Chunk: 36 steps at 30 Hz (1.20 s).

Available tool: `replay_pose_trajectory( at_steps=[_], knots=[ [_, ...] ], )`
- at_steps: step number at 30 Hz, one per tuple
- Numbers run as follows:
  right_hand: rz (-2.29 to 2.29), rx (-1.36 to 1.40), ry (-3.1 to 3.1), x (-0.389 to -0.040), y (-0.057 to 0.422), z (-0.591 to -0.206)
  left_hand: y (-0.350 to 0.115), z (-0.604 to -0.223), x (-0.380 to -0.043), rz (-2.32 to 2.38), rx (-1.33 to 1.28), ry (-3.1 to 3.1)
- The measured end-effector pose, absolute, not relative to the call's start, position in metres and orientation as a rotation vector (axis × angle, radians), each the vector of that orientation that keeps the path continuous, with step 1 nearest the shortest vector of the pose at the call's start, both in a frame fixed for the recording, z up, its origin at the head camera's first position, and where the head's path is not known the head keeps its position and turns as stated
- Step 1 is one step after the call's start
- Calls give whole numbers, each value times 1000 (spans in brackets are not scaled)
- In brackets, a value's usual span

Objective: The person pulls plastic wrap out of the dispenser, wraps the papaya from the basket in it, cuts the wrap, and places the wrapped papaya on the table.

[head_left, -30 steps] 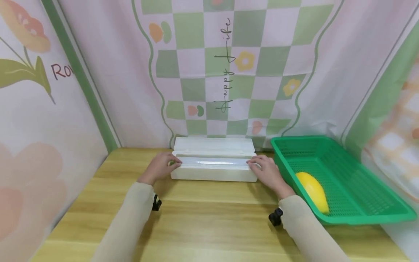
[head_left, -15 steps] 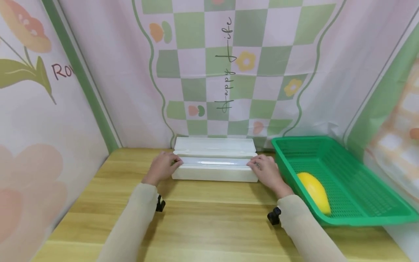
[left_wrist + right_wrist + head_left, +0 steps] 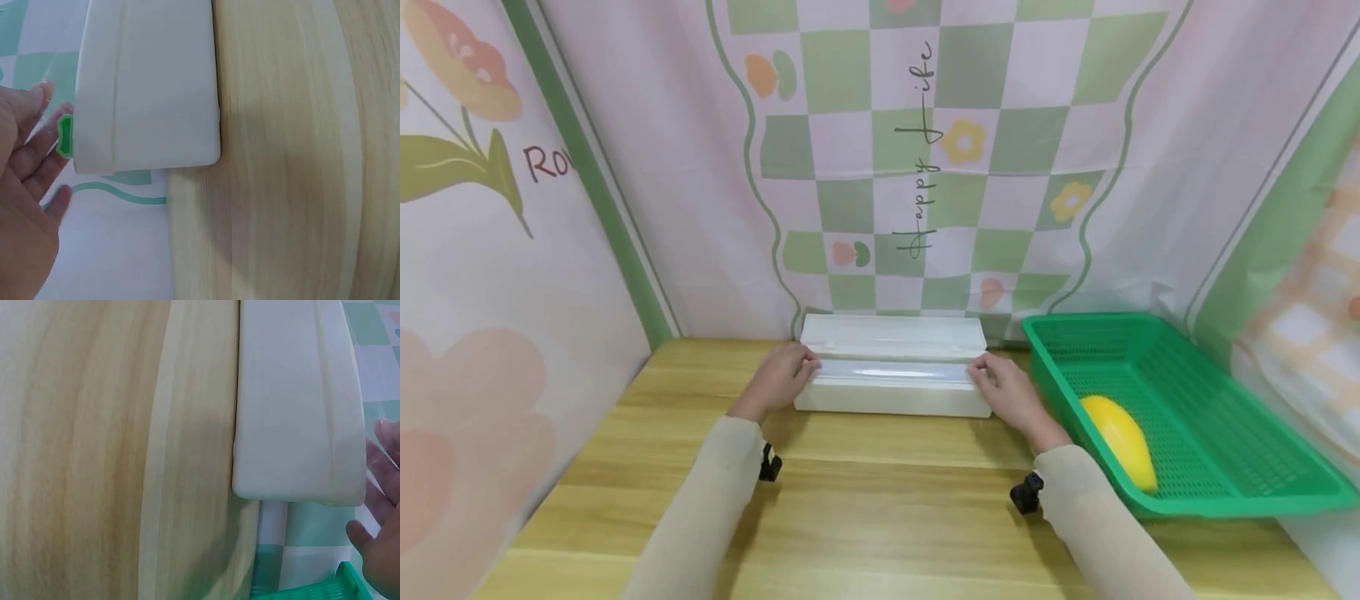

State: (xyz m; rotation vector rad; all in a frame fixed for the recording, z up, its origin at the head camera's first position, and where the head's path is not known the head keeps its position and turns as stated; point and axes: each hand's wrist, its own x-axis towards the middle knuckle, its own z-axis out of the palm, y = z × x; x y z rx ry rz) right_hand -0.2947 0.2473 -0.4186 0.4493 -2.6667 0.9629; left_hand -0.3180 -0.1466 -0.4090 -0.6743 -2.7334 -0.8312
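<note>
A long white cling film dispenser (image 3: 891, 400) lies at the back of the table, its lid (image 3: 891, 332) raised. Clear, shiny cling film (image 3: 891, 371) stretches across its opening. My left hand (image 3: 777, 379) pinches the film at the left end, fingers bent over the box edge. At the right end, my right hand (image 3: 1009, 392) pinches the film between thumb and fingers. The left wrist view shows a small green slider (image 3: 64, 136) at the box rim, right by the left fingers. In the right wrist view, the box wall (image 3: 290, 412) partly hides the right fingertips.
A green plastic basket (image 3: 1210, 433) stands right of the box, close to the right forearm. In it lies a yellow mango-shaped fruit (image 3: 1122, 442). The wooden table (image 3: 880, 517) ends at a patterned cloth backdrop (image 3: 917, 200) behind the box.
My left hand has shifted slightly right, its fingers now further over the box's end. The right hand has barely moved. The box stays put and its lid remains raised.
</note>
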Motion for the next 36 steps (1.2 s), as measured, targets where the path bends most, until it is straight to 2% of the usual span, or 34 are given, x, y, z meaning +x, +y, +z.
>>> replay_pose_trajectory(
  at_steps=[10, 36],
  knots=[
    [1268, 385, -2660, -293, 247, -414, -149, -409, -317, -1226, -620, -2704],
    [1316, 410, -2487, -293, 248, -384, -143, -381, -312, -1342, -604, -2449]
  ],
)
